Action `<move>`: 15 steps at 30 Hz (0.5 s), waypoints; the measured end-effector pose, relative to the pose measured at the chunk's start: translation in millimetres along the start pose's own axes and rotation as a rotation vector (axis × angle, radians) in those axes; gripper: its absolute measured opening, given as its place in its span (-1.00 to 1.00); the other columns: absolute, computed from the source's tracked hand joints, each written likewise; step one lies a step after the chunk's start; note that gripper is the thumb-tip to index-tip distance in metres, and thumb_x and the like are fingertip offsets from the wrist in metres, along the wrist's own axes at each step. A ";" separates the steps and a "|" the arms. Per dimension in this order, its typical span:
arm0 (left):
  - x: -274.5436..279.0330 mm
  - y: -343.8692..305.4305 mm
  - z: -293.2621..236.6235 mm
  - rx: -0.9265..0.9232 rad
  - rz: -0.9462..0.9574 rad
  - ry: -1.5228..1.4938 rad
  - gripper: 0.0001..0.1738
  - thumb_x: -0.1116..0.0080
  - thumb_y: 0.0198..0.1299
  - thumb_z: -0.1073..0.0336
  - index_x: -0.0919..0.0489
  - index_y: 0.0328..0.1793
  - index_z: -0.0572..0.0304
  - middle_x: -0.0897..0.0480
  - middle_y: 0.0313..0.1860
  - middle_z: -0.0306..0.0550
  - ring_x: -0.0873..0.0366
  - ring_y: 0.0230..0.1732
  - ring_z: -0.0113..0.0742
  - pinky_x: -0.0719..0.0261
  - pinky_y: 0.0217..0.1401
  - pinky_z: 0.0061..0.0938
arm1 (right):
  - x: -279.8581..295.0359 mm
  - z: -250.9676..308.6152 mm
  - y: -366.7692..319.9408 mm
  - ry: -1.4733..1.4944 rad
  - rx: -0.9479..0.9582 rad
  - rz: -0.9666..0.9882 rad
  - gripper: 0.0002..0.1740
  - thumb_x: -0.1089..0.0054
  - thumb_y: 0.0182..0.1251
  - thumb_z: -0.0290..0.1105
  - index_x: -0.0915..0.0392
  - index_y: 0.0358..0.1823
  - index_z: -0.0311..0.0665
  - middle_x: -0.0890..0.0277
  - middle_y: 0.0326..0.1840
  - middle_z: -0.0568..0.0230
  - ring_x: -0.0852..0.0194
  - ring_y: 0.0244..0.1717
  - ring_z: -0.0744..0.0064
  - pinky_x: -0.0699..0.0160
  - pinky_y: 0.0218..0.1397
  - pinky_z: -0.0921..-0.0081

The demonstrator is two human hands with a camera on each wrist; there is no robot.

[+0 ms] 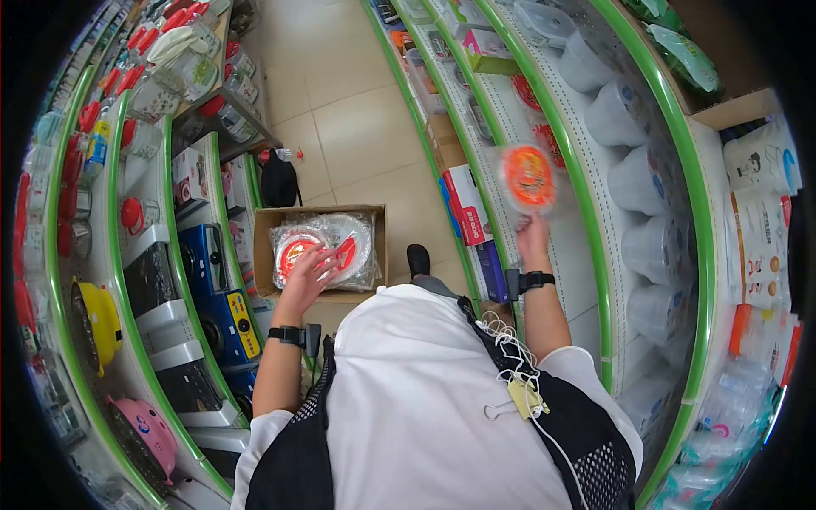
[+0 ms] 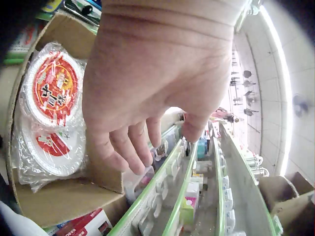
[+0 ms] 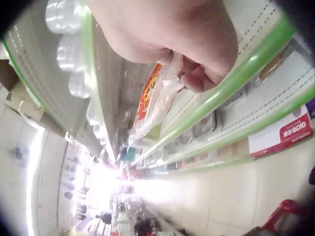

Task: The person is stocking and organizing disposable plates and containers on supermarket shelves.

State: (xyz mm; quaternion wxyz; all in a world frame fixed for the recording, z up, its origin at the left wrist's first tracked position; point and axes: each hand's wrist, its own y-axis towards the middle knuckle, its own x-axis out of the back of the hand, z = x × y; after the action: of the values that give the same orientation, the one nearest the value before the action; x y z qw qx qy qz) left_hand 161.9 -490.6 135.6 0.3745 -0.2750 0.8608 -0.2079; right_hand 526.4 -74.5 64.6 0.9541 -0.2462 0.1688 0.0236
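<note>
My right hand (image 1: 533,240) pinches the edge of a clear plastic-wrapped pack of disposable plates (image 1: 529,177) with an orange-red label. It holds the pack out over the shelf on the right. Crumpled wrapping is gathered between thumb and fingers of the right hand (image 3: 182,34) in the right wrist view. My left hand (image 1: 306,279), fingers loosely spread, hovers over an open cardboard box (image 1: 384,246) on the floor. More wrapped packs of white plates (image 2: 54,88) with red labels lie in that box. In the left wrist view, the left hand (image 2: 157,73) holds nothing.
Green-edged shelves rise on both sides of the tiled aisle (image 1: 365,127). Clear plastic tubs (image 1: 650,246) line the right shelf, near two red-labelled packs (image 1: 548,144). Boxed stoves (image 1: 223,293) and red-lidded jars (image 1: 140,212) stand to the left. A black bag (image 1: 279,178) sits behind the box.
</note>
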 end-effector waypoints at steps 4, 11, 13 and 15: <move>14.4 -9.8 11.9 -0.004 -0.181 -0.101 -0.42 0.02 0.46 0.01 -0.27 0.51 0.02 -0.47 0.37 -0.10 -0.48 0.26 -0.25 -0.43 0.27 -0.33 | 93.2 10.3 75.1 0.177 0.034 -0.226 -0.71 0.08 0.58 -0.20 -0.43 -0.23 -0.25 -0.35 -0.48 0.35 -0.25 -0.58 0.52 -0.25 -0.55 0.55; 35.7 -14.6 42.9 -0.001 -0.353 -0.257 -0.49 -0.03 0.44 0.06 -0.38 0.44 0.00 -0.53 0.28 -0.14 -0.53 0.12 -0.29 -0.51 0.09 -0.37 | 122.9 29.6 114.6 -0.145 0.065 -0.670 -0.63 -0.09 0.42 -0.05 -0.43 -0.21 -0.26 -0.43 -0.37 0.30 -0.14 -0.67 0.45 -0.14 -0.68 0.52; 33.9 -14.7 48.5 0.009 -0.375 -0.274 -0.50 -0.04 0.44 0.07 -0.38 0.43 0.00 -0.55 0.27 -0.14 -0.53 0.12 -0.29 -0.52 0.08 -0.37 | 121.3 27.5 118.5 -0.221 0.036 -0.748 -0.59 -0.12 0.38 -0.02 -0.45 -0.26 -0.28 -0.43 -0.40 0.27 -0.17 -0.67 0.42 -0.15 -0.67 0.50; 30.3 -13.4 49.6 0.011 -0.395 -0.291 -0.50 -0.04 0.43 0.08 -0.39 0.43 0.01 -0.56 0.25 -0.15 -0.53 0.12 -0.29 -0.53 0.06 -0.38 | 123.5 22.8 124.5 -0.294 0.014 -0.818 -0.56 -0.14 0.34 0.01 -0.46 -0.30 -0.29 -0.42 -0.43 0.24 -0.21 -0.67 0.39 -0.16 -0.66 0.47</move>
State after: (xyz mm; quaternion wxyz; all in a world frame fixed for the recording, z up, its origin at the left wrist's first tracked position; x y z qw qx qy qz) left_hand 186.7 -527.4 95.6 0.4484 -0.4628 0.7262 -0.2398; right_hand 633.9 40.9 -15.5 0.9004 -0.2806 -0.0804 -0.3228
